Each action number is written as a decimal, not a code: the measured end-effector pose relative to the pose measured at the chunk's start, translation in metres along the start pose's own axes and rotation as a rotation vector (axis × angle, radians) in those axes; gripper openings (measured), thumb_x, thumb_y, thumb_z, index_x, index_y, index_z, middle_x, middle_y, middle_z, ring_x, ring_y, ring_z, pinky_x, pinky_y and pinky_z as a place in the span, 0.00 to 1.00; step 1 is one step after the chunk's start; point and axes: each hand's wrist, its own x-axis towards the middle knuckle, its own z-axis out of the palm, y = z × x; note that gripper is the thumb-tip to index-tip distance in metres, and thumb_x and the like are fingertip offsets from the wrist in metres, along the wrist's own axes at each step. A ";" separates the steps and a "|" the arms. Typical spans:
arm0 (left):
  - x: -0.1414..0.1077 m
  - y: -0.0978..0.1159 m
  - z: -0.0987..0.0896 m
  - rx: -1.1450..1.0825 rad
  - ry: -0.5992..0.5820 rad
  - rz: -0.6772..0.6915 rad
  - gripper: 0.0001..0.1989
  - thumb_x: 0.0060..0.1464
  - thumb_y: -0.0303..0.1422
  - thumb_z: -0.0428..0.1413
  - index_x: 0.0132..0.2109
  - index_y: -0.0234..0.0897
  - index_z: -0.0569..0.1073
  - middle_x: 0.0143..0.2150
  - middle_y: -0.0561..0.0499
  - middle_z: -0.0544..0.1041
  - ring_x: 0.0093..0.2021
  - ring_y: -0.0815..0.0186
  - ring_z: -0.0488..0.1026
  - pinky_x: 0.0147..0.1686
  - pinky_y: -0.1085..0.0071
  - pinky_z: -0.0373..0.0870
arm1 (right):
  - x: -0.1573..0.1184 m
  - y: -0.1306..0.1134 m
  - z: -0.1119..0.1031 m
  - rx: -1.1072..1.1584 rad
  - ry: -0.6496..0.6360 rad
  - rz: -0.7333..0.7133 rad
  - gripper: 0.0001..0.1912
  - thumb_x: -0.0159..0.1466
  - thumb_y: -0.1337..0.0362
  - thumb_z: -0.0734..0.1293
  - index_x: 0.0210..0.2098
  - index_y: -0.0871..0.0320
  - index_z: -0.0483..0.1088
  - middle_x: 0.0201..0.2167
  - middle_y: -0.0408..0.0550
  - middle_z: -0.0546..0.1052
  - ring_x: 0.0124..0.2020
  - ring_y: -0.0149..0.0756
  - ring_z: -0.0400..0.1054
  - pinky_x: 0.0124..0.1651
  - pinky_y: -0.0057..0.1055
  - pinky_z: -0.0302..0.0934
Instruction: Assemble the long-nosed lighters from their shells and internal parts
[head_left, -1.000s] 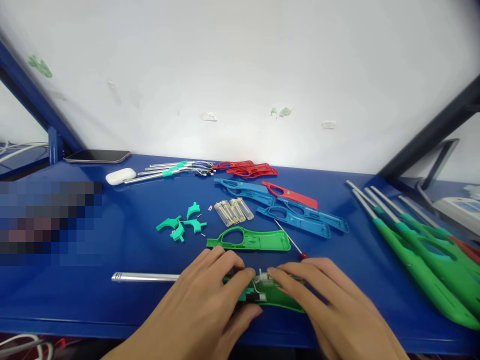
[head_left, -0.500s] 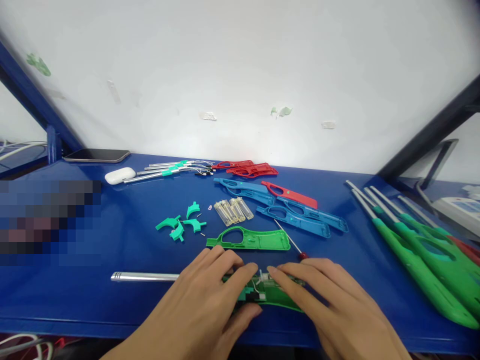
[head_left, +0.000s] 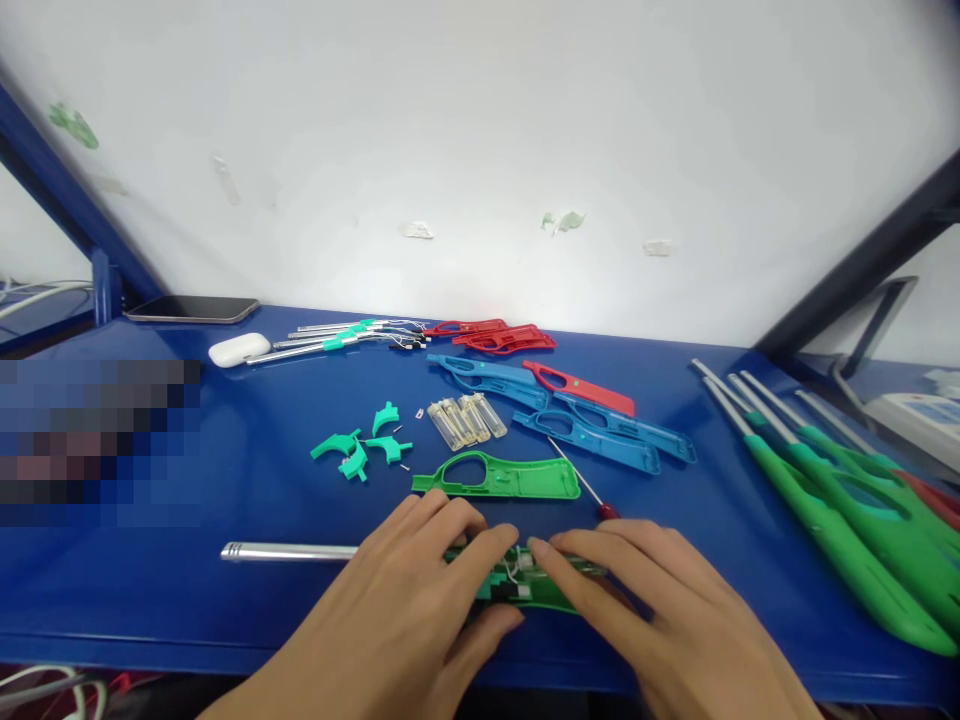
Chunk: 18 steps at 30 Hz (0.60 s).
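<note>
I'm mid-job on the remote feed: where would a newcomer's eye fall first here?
Likely on the left hand and right hand, front and centre over an open green shell, with a silver tube jutting out to the left. Next, probably the big green-handled lighters at the right, then the blue shell halves and red shell halves lying beyond the hands.

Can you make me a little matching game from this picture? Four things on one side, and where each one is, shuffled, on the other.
Things:
1. Nearest metal tube
2. White case
3. Clear cartridges
4. Red-handled tool

Places:
A. Between the turquoise pieces and the blue shells
B. Handle just beyond the right hand
C. Sticking out past the left hand
D. Near the phone

Pairs: 1-C, 2-D, 3-A, 4-B
</note>
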 end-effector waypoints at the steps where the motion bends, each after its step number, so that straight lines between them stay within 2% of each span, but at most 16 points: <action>1: 0.001 0.000 -0.001 -0.007 -0.005 -0.001 0.16 0.70 0.31 0.60 0.61 0.44 0.71 0.50 0.50 0.79 0.48 0.52 0.77 0.55 0.42 0.78 | 0.001 0.000 0.000 0.006 -0.001 -0.006 0.27 0.83 0.56 0.51 0.52 0.50 0.82 0.41 0.37 0.86 0.41 0.30 0.77 0.46 0.27 0.67; 6: 0.003 0.002 -0.002 -0.012 -0.018 -0.018 0.16 0.69 0.31 0.61 0.60 0.44 0.72 0.49 0.50 0.78 0.47 0.52 0.77 0.54 0.41 0.78 | 0.002 0.000 0.000 0.030 0.019 -0.005 0.32 0.83 0.53 0.47 0.51 0.51 0.83 0.39 0.39 0.86 0.39 0.30 0.77 0.43 0.27 0.68; 12: 0.003 0.001 -0.003 -0.019 -0.027 -0.019 0.16 0.69 0.30 0.60 0.61 0.43 0.72 0.50 0.49 0.78 0.48 0.52 0.77 0.55 0.41 0.77 | 0.000 0.003 0.000 0.039 -0.018 -0.026 0.25 0.82 0.55 0.54 0.53 0.51 0.82 0.41 0.40 0.86 0.40 0.32 0.78 0.44 0.28 0.70; 18: 0.004 0.002 -0.003 -0.027 -0.031 -0.025 0.14 0.69 0.29 0.60 0.59 0.43 0.73 0.48 0.49 0.78 0.47 0.52 0.76 0.53 0.40 0.78 | -0.004 0.003 0.000 0.031 -0.041 -0.021 0.26 0.82 0.54 0.53 0.54 0.51 0.82 0.42 0.41 0.86 0.41 0.33 0.77 0.45 0.27 0.71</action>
